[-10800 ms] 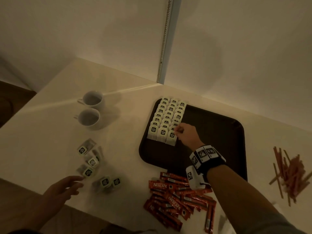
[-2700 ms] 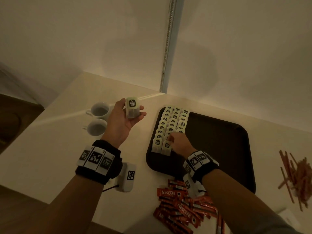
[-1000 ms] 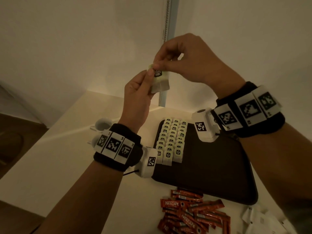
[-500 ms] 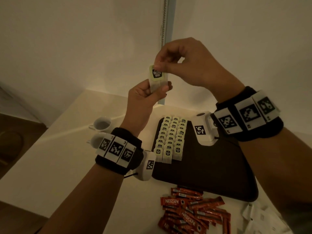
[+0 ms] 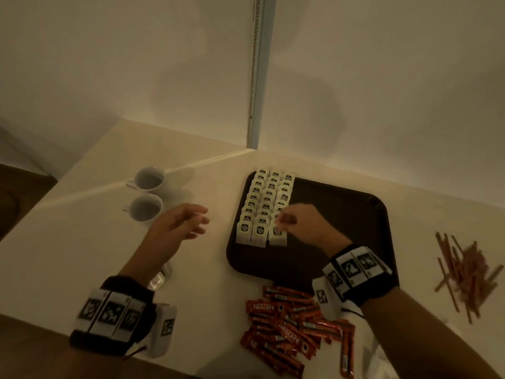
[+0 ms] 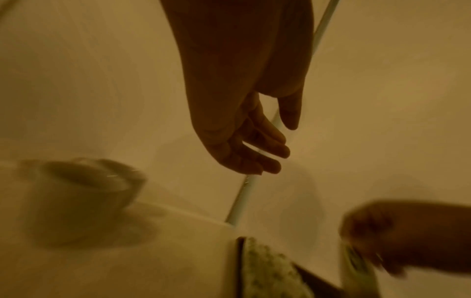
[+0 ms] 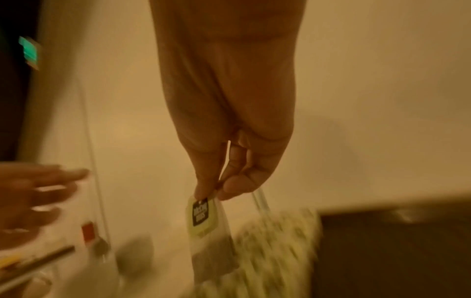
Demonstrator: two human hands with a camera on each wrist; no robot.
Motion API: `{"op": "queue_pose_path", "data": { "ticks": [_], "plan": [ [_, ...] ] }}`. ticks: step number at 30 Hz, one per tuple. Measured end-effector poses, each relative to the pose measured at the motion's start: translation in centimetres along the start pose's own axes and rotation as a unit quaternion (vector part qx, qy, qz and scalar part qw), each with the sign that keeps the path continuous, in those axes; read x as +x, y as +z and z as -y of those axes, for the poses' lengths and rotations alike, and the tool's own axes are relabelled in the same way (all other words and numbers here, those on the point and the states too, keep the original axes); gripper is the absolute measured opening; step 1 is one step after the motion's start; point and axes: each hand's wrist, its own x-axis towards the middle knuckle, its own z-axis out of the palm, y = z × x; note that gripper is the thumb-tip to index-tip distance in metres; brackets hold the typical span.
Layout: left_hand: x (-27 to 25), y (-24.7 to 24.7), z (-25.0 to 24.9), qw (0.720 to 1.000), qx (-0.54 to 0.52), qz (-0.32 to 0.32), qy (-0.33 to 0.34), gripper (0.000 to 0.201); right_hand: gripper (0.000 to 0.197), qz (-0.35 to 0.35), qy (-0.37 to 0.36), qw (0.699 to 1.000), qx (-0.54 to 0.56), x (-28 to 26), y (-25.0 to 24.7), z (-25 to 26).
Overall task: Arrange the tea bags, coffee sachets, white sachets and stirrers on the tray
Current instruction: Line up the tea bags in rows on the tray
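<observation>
At centre frame, the right hand [image 5: 306,222] pinches a tea bag [image 5: 277,233] by its top between thumb and fingers [image 7: 203,181], at the near end of the rows on the dark tray [image 5: 355,214]. Left of it, the left hand [image 5: 177,222] hovers over the desk [image 5: 82,242] — fingers loosely spread, holding nothing.

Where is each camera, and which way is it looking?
Head: on the person's head, looking down at the tray; both forearms show.
Left wrist: along the empty left hand toward a white cup.
Right wrist: along the right hand pinching a tea bag.
All three share the rows of tea bags.
</observation>
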Motion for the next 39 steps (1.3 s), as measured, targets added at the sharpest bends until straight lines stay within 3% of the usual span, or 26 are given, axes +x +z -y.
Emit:
{"op": "queue_pose_path", "data": {
  "ticks": [4,13,24,27,28,30,33,36,39],
  "plan": [
    [-2.7,-2.4,3.3,0.996,-0.003,-0.032,-0.079,0.016,0.018,0.042,0.064,0.997,0.02,0.7,3.4,-3.6],
    [-7.2,-5.7,7.1,0.981,0.032,-0.077,-0.174,0.018,0.01,-0.116,0.102,0.984,0.093,2.6,6.0,-5.4],
    [-8.4,-7.3,8.2,0.978,0.048,-0.066,-0.192,0.019,0.014,-0.154,0.109,0.976,0.106,3.4,6.8,-5.0],
    [-8.0,-7.9,9.0,0.974,0.117,-0.093,-0.172,0.016,0.022,-0.183,0.099,0.972,0.106,3.3,6.9,-4.5],
    [-7.7,-8.2,9.5,0.967,0.164,-0.107,-0.161,0.023,0.023,-0.193,0.087,0.971,0.112,3.2,6.9,-4.1],
    [-6.8,-8.9,10.7,0.946,0.264,-0.105,-0.154,0.062,0.021,-0.199,0.051,0.971,0.123,2.9,6.9,-3.0],
    [-4.4,-9.5,12.6,0.911,0.367,-0.016,-0.188,0.115,0.018,-0.166,0.009,0.976,0.14,2.2,7.0,-1.0],
    [-2.2,-9.4,13.6,0.898,0.389,0.026,-0.204,0.126,0.011,-0.141,-0.024,0.977,0.159,1.0,7.4,0.5],
    [-0.7,-8.7,13.7,0.887,0.407,0.02,-0.214,0.117,0.008,-0.085,-0.033,0.983,0.159,-0.5,7.7,1.0]
  ]
}}
